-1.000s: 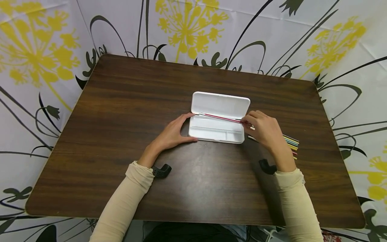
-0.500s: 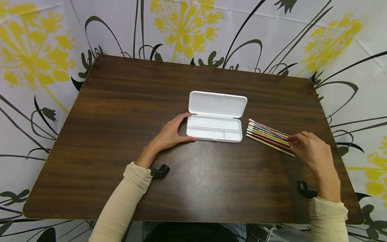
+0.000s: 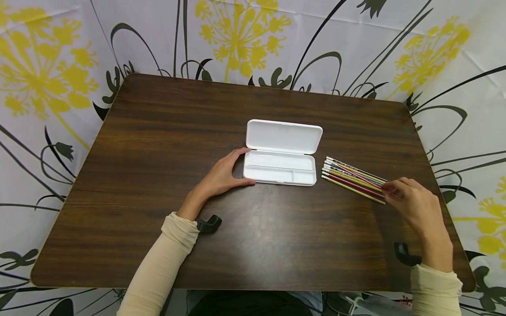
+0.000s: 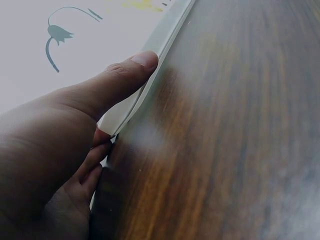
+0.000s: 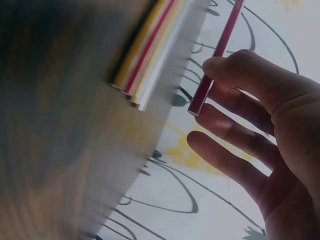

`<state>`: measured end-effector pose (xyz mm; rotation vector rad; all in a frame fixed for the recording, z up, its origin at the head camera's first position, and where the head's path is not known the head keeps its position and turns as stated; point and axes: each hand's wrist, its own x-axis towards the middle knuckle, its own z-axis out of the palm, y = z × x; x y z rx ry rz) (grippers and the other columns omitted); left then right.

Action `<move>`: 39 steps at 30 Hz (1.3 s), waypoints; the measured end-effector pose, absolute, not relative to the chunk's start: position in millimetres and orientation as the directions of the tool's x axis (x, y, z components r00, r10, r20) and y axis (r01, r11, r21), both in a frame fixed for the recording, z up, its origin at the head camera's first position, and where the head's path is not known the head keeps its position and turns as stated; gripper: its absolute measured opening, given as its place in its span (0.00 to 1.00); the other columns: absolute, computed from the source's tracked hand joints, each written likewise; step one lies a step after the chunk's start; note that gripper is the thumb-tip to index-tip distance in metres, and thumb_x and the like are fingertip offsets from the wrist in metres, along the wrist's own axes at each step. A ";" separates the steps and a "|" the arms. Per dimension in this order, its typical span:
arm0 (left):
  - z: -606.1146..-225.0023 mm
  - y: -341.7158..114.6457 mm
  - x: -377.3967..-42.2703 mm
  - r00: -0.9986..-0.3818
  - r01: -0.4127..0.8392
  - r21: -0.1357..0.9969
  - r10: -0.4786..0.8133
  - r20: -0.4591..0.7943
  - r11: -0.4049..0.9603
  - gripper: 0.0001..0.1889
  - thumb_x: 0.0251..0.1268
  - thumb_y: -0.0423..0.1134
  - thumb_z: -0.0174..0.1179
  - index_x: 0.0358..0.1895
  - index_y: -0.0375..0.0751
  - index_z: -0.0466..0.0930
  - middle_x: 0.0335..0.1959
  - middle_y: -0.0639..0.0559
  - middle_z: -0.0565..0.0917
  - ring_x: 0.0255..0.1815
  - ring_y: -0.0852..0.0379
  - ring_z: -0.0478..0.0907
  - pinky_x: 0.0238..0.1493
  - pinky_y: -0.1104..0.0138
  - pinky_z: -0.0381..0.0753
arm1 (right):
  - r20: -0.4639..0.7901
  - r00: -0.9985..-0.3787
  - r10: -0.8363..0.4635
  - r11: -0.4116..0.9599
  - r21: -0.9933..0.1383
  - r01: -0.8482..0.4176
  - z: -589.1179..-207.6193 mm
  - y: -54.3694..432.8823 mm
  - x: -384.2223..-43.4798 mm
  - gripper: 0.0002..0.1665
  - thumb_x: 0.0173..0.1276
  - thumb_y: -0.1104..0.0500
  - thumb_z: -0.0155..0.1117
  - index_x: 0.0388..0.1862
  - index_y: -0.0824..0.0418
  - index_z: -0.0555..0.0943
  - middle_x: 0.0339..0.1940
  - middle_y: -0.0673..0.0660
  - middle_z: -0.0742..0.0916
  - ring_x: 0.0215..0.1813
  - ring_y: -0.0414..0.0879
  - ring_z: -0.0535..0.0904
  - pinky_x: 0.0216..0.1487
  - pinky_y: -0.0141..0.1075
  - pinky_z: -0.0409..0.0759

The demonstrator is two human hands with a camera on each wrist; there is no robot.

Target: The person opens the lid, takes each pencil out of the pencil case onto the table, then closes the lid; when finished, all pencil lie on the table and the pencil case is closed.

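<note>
A white pencil case (image 3: pixel 280 136) lies with its lid up, and its divided lower tray shows nothing inside. My left hand (image 3: pixel 219 177) grips the case's left end, thumb on the near edge and fingers at the far edge; the left wrist view shows the thumb (image 4: pixel 125 75) along the case's rim. To the right of the case lies a row of several coloured pencils (image 3: pixel 348 180), eraser ends toward the case. In the right wrist view, my right hand (image 5: pixel 250 115) pinches a dark red pencil (image 5: pixel 227 35) near its end, with the other fingers loosely spread.
A brown wood-grain table (image 3: pixel 178 127) carries everything. White fabric (image 3: pixel 158 35) with yellow and dark plant prints hangs around its back and sides. A black wrist camera (image 3: pixel 209 224) is strapped to the left wrist, another (image 3: pixel 407 254) to the right.
One second ago my right hand held a red pencil over the case; it has since moved right to the far ends of the row of pencils. My left hand has stayed on the case.
</note>
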<state>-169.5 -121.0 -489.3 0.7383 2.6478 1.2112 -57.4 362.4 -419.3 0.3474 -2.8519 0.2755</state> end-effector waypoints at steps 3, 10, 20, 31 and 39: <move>-489.9 -120.7 -169.8 -0.869 0.377 0.743 0.489 0.078 0.553 0.50 0.49 0.58 0.74 0.75 0.50 0.58 0.72 0.51 0.65 0.72 0.53 0.60 0.67 0.53 0.62 | 0.287 -0.929 -0.236 0.945 -0.156 -0.288 -427.4 361.8 -56.3 0.16 0.45 0.69 0.81 0.33 0.60 0.86 0.31 0.54 0.85 0.30 0.52 0.82 0.25 0.51 0.77; -490.7 -121.1 -170.0 -0.868 0.379 0.745 0.491 0.081 0.548 0.50 0.49 0.58 0.74 0.75 0.49 0.58 0.72 0.51 0.65 0.72 0.53 0.60 0.67 0.53 0.62 | 0.252 -0.936 -0.247 0.937 -0.183 -0.296 -441.5 359.5 -51.1 0.15 0.45 0.68 0.80 0.33 0.59 0.86 0.31 0.54 0.85 0.30 0.52 0.82 0.25 0.52 0.77; -489.0 -121.9 -169.4 -0.865 0.380 0.750 0.495 0.082 0.541 0.50 0.50 0.58 0.74 0.75 0.48 0.58 0.72 0.50 0.64 0.72 0.52 0.60 0.67 0.52 0.62 | 0.234 -0.934 -0.269 0.929 -0.195 -0.316 -451.0 355.7 -48.2 0.13 0.48 0.67 0.79 0.33 0.58 0.87 0.34 0.55 0.86 0.30 0.50 0.82 0.26 0.51 0.77; -488.8 -122.9 -168.4 -0.869 0.370 0.748 0.491 0.067 0.551 0.50 0.50 0.59 0.74 0.75 0.50 0.58 0.73 0.51 0.64 0.72 0.53 0.59 0.68 0.53 0.61 | 0.191 -0.944 -0.270 0.931 -0.198 -0.307 -451.9 354.5 -51.6 0.13 0.49 0.66 0.79 0.35 0.58 0.88 0.34 0.56 0.86 0.31 0.51 0.82 0.28 0.52 0.77; -487.7 -123.5 -169.0 -0.865 0.371 0.749 0.498 0.064 0.549 0.50 0.51 0.60 0.72 0.76 0.51 0.57 0.73 0.51 0.62 0.73 0.52 0.59 0.67 0.52 0.62 | 0.137 -0.957 -0.257 0.936 -0.212 -0.281 -441.2 355.2 -55.0 0.13 0.52 0.64 0.79 0.37 0.59 0.87 0.33 0.55 0.86 0.31 0.50 0.82 0.28 0.53 0.77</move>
